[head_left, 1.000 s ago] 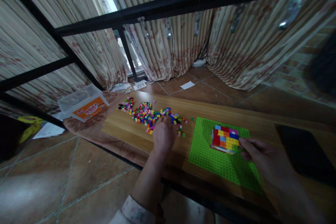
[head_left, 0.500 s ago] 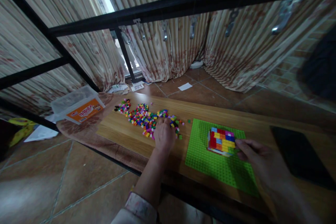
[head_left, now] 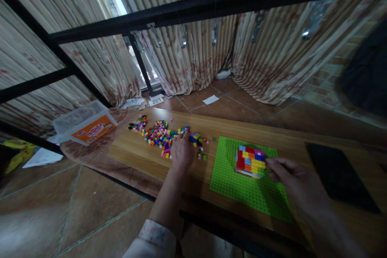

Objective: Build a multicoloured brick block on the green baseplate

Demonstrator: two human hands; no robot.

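Observation:
My left hand (head_left: 182, 151) is over a heap of small coloured toy bricks (head_left: 160, 131). Its fingers reach down among them, slightly apart, and the fingertips are partly hidden; I see nothing held in it. To the right, a block built of red, yellow, orange and blue bricks (head_left: 250, 161) sits on a green studded baseplate (head_left: 229, 185). Beside the block's right side is my right hand (head_left: 290, 175), thumb and index finger pinched together. What the pinch holds, if anything, is too small to make out. Part of this hand is blurred.
A dark flat tablet-like thing (head_left: 340, 175) lies on the wooden board (head_left: 133, 157) at the right. A clear plastic box with an orange label (head_left: 93, 129) stands at the left end. A black metal bar (head_left: 193, 10) with hooks crosses in front of the curtains (head_left: 193, 64).
The view has shifted slightly, so everything sits a little further left. My left hand has moved slightly among the loose bricks. My right hand stays pinched beside the built block.

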